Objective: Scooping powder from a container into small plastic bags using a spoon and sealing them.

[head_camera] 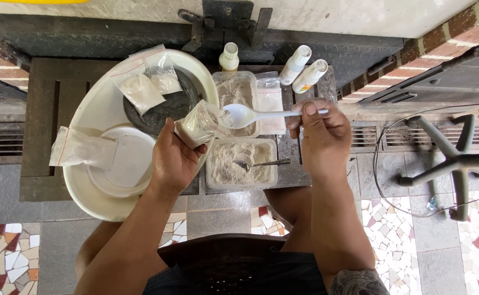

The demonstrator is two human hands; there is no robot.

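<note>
My left hand (pixel 174 158) holds a small clear plastic bag (pixel 198 124) partly filled with white powder, its mouth open to the right. My right hand (pixel 318 136) grips the handle of a white plastic spoon (pixel 245 115), whose bowl sits at the bag's mouth. Below the spoon stands a clear tub of pale powder (pixel 242 164) with a metal spoon (pixel 261 163) lying in it. A second powder tub (pixel 235 90) stands just behind.
A large cream basin (pixel 92 109) on the left holds a dark stone mortar (pixel 166 109), a white lid, and several filled powder bags (pixel 141 92). Three small white bottles (pixel 297 71) stand at the back of the dark wooden bench. A chair base (pixel 452 158) sits right.
</note>
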